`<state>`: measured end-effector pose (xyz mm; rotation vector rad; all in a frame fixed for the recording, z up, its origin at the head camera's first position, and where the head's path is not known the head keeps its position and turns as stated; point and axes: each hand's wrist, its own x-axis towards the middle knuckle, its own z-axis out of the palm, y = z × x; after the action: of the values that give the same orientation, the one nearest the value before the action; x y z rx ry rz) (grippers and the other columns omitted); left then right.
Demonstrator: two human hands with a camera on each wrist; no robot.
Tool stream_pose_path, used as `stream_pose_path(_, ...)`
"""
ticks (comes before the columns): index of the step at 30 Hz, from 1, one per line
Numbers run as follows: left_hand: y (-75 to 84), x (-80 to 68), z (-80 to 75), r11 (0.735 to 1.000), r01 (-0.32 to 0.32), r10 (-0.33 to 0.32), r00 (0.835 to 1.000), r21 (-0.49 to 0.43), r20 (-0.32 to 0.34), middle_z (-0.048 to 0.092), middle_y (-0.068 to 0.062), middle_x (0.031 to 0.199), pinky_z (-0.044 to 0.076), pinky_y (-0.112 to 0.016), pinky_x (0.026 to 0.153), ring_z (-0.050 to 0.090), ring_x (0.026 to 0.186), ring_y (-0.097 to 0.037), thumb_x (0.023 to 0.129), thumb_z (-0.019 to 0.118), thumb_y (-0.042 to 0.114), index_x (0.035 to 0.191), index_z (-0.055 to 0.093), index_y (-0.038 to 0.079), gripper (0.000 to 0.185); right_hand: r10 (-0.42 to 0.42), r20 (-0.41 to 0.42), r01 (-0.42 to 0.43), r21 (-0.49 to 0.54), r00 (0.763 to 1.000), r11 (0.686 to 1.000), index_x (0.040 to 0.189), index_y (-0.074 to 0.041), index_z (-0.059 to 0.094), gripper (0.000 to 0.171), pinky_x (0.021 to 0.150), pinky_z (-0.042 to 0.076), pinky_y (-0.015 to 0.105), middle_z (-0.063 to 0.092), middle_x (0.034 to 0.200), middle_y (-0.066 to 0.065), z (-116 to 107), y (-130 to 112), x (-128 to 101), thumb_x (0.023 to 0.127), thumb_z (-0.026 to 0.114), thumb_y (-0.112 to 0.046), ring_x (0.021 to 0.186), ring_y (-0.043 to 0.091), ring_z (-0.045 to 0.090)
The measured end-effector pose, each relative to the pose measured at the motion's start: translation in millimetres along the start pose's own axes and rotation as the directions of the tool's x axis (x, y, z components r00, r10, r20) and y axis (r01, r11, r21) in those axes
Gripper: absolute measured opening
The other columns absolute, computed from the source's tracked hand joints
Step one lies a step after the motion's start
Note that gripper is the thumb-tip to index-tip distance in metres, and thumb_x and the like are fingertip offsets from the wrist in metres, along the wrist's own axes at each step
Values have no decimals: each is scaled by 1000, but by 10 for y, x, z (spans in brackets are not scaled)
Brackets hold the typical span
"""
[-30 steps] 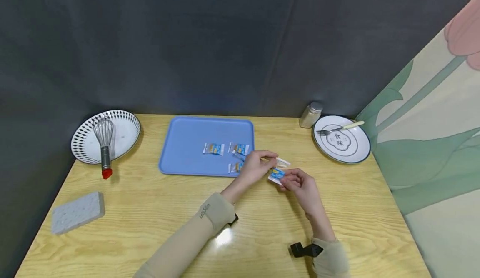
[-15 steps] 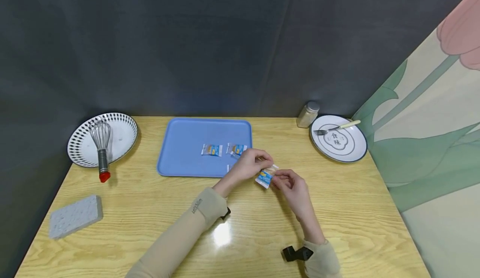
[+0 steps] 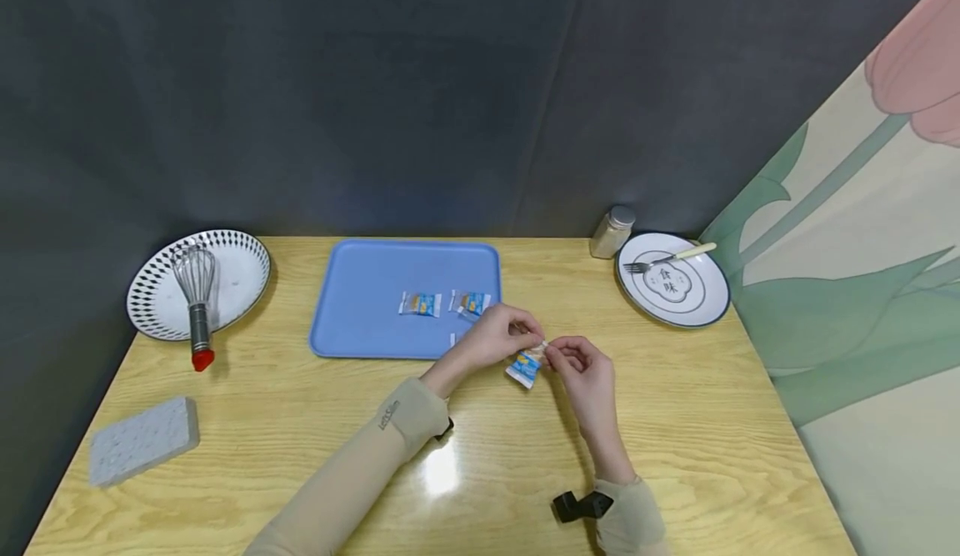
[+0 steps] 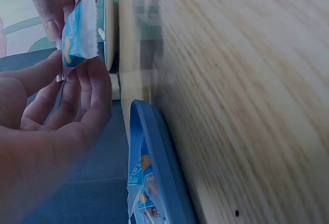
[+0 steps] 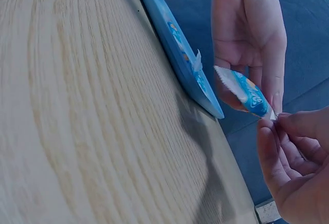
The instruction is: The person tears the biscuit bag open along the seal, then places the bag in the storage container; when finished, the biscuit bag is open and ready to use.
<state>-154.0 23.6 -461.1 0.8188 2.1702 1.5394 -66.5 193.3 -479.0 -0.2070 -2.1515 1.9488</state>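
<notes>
A small blue-and-white snack packet [image 3: 524, 368] is held up just off the front right corner of a blue tray [image 3: 360, 323]. My left hand [image 3: 498, 333] pinches its sealed end between thumb and fingers. The right hand [image 3: 585, 368] pinches the same end, the fingertips of both hands nearly meeting. In the right wrist view the packet [image 5: 247, 91] looks plump, with its other crimped end sticking out free. On the tray lie more such packets, one snack packet [image 3: 420, 304] in plain sight and others partly behind my left hand.
To the left stand a patterned plate [image 3: 243, 289] with a whisk [image 3: 198, 302] on it and a grey sponge-like block [image 3: 144, 441]. At the back right are a shaker jar [image 3: 612, 232] and a white plate [image 3: 701, 302] bearing a fork [image 3: 675, 257]. A dark curtain hangs behind the table.
The packet has been turned and drawn left and nearer, its blue end now pointing down. My right hand has shifted from the packet's side to its upper end, beside the left fingertips.
</notes>
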Motion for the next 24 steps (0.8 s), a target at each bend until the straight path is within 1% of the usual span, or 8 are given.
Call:
stream_pose_path(6, -15, 63, 24, 1000, 3, -3, 1000, -21, -2, 76, -10, 99, 55, -24, 82, 65, 84, -5, 105, 70, 7, 108, 79, -4, 14, 11, -39, -11, -8, 999, 1000, 104, 19, 68, 11, 72, 63, 27, 72, 90, 25, 19, 0, 18, 96, 72, 14, 74, 9, 73)
stream_pose_path(11, -42, 112, 51, 995, 15, -16, 1000, -97, -16, 77, -12, 102, 57, -24, 83, 69, 86, -8, 103, 72, 3, 112, 77, -7, 15, 8, -75, -9, -15, 997, 1000, 100, 18, 69, 8, 71, 63, 28, 74, 88, 23, 24, -1, 21, 95, 73, 14, 71, 10, 73)
stream_pose_path(15, -39, 134, 46, 990, 13, -18, 999, -140, -30, 76, -12, 100, 58, -26, 81, 70, 85, -10, 102, 72, 1, 113, 77, -8, 15, 0, -111, 2, 15, 994, 1000, 100, 18, 69, 8, 71, 63, 29, 73, 87, 24, 41, 4, 16, 94, 74, 14, 70, 9, 73)
stream_pose_path(19, -29, 145, 13, 990, 15, -19, 999, -137, -28, 77, -11, 97, 58, -26, 78, 70, 83, -10, 101, 74, 1, 110, 78, -6, 12, -23, -154, 30, 39, 988, 999, 97, 17, 70, 8, 69, 64, 30, 73, 85, 25, 60, 36, 20, 93, 76, 13, 70, 9, 73)
stream_pose_path(22, -21, 154, -22, 992, 16, -16, 1000, -126, -1, 77, -12, 97, 59, -27, 78, 70, 81, -10, 101, 74, 1, 109, 79, -5, 11, -45, -172, 51, 35, 984, 998, 96, 17, 71, 8, 68, 63, 28, 74, 84, 25, 70, 59, 25, 93, 77, 12, 69, 9, 73)
stream_pose_path(24, -10, 166, -45, 995, 18, -15, 1000, -101, 24, 77, -12, 97, 59, -27, 78, 70, 80, -9, 101, 74, 1, 107, 79, -6, 11, -53, -175, 59, 27, 983, 998, 95, 17, 72, 8, 68, 63, 27, 74, 84, 25, 74, 63, 28, 93, 77, 12, 69, 8, 73)
